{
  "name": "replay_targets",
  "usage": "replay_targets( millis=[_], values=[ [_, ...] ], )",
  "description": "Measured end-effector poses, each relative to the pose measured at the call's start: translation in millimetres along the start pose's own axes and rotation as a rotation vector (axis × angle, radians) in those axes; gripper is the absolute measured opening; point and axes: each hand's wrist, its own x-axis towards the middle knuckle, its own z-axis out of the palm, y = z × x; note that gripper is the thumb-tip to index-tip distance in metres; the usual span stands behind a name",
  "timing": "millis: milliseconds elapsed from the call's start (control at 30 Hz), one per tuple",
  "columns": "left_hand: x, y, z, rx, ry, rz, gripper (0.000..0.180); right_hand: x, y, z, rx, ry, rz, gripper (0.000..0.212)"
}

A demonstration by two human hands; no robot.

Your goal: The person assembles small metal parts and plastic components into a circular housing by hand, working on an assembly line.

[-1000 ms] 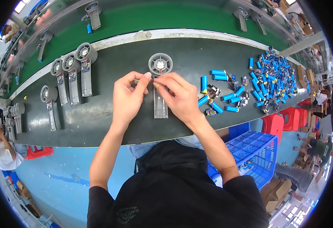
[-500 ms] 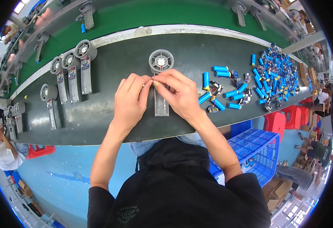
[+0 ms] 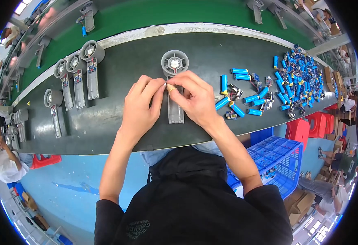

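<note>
A grey handheld fan housing (image 3: 176,114) lies in front of me, round ring at the far end and open handle towards me. My left hand (image 3: 143,102) and my right hand (image 3: 196,98) meet over the upper handle, each closed in a pinch, fingertips touching. A tiny whitish bit shows between the fingertips, too small to name. The fingers hide the part of the handle just below the ring. Inside the ring sits a pale hub with spokes.
Several similar fan housings (image 3: 92,83) with small boards lie to the left on the dark table (image 3: 126,61). To the right are loose blue battery cells (image 3: 242,76) with wired boards and a large heap (image 3: 299,81) of them. A blue crate (image 3: 287,167) stands below the edge.
The hands stay pinched together over the same fan housing, with only slight finger movement. The whole view has shifted a little.
</note>
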Motion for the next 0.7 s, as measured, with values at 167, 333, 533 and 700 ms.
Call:
replay_targets(
  millis=[167,333,533,700],
  values=[
    [6.4,4.4,-6.2,0.021,-0.094,-0.110,0.005,0.7,-0.7,-1.5,-0.169,0.019,-0.136,0.019],
    [11.1,0.0,-9.6,-0.249,-0.191,-0.407,0.006,1.4,0.6,-5.0,-0.338,0.031,-0.254,0.021],
    [-0.4,10.7,-1.0,-0.435,-0.047,-0.386,0.020,0.6,2.2,-2.6,-0.315,0.079,-0.229,0.020],
    [-12.7,0.9,1.5,-0.318,0.011,-0.272,0.026,0.6,2.3,-0.6,-0.280,0.116,-0.221,0.016]
  ],
)
